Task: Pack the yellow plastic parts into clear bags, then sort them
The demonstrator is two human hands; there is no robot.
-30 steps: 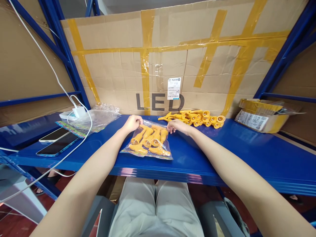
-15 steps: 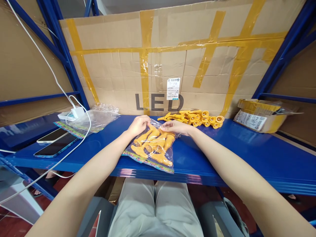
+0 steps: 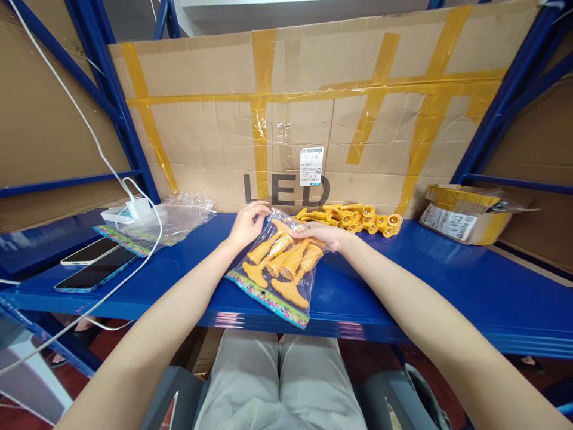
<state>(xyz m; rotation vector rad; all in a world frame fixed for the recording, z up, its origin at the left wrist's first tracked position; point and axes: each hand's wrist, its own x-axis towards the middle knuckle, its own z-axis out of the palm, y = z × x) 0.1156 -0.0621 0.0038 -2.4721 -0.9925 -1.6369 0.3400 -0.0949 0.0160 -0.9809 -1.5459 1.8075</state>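
Note:
A clear plastic bag (image 3: 282, 263) with a colourful printed strip along its near edge lies slanted at the front of the blue shelf. Inside are several yellow plastic pieces (image 3: 293, 261) with flared cup ends and curved crosspieces; I cannot tell what they are. My right hand (image 3: 324, 235) grips the bag's upper right side, its fingers lying over the plastic. At the upper left corner of the bag, my left hand (image 3: 248, 224) is open, thumb and fingers apart. More yellow pieces (image 3: 358, 218) are heaped behind the bag.
A taped cardboard sheet (image 3: 201, 143) marked LED stands at the back of the blue shelf (image 3: 430, 280). On the right sits a small open carton (image 3: 463, 215). Leftward are two phones (image 3: 96, 269), a white charger (image 3: 138, 208) with cable, and another clear bag (image 3: 183, 218).
My left hand has loosened from the bag's top, its fingers spreading. The bag has turned slightly and its printed edge has come nearer. My right hand has stayed on its right side.

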